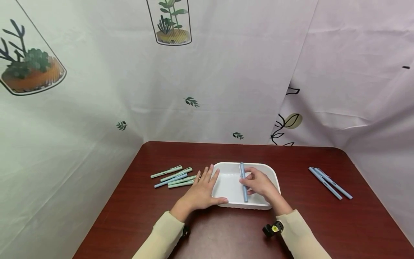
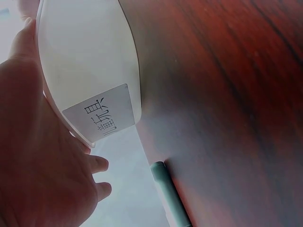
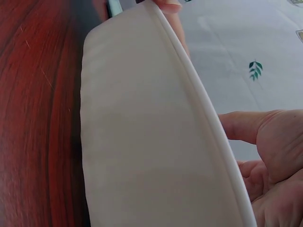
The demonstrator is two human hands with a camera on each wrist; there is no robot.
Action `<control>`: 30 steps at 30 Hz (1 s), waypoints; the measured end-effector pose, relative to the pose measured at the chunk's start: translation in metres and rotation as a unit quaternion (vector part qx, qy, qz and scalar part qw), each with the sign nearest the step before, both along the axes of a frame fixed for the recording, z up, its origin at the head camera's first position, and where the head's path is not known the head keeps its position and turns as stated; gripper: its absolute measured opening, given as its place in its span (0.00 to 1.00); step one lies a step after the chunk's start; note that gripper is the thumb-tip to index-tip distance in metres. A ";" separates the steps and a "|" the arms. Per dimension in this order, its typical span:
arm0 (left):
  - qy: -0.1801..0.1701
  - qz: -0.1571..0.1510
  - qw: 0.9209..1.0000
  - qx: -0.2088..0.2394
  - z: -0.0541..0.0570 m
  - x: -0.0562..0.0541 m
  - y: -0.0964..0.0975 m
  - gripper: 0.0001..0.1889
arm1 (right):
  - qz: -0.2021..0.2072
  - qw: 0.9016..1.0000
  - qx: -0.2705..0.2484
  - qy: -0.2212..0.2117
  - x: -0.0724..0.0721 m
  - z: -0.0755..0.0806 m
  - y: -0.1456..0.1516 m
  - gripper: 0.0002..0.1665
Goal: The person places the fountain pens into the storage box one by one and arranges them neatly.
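Note:
A white plastic tray (image 1: 226, 181) sits on the table in the head view. My left hand (image 1: 201, 191) rests on its left rim with fingers spread, thumb at the front edge. Between thumb and fingers, my right hand (image 1: 261, 184) pinches a blue pen (image 1: 245, 194) with a clip, its length running front to back over the tray's inside. The left wrist view shows the tray's end wall (image 2: 90, 52) with a printed label (image 2: 102, 113) beside the left palm. In the right wrist view the tray's side wall (image 3: 137, 118) hides the pen and part of the right hand (image 3: 284, 151).
Left of the tray lie several green pens (image 1: 166, 172) with one blue pen (image 1: 171, 180) among them, close to the left fingertips. Two blue pens (image 1: 325, 183) lie together at the right. A patterned white cloth (image 1: 220, 90) hangs behind the dark red table (image 1: 226, 233).

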State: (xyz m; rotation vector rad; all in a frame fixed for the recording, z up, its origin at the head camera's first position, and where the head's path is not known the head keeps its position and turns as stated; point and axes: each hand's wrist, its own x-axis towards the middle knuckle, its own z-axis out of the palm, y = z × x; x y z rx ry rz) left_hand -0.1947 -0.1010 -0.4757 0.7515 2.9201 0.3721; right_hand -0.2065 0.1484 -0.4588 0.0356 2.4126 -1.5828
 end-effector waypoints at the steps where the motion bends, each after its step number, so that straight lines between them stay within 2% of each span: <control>1: 0.000 0.000 1.000 -0.001 0.000 0.000 0.000 0.60 | -0.002 1.000 -0.001 -0.002 0.000 -0.001 -0.001 0.31; 13: 0.007 -0.004 1.000 0.000 -0.002 -0.001 -0.001 0.59 | 0.006 1.000 0.001 -0.014 -0.007 -0.007 -0.021 0.32; 19: 0.006 -0.004 1.000 0.001 -0.002 -0.001 -0.001 0.59 | 0.015 0.999 0.005 -0.032 -0.011 -0.008 -0.032 0.32; 30: 0.005 -0.003 1.000 0.009 -0.003 0.000 -0.002 0.59 | 0.024 0.999 -0.009 -0.046 -0.015 -0.015 -0.049 0.31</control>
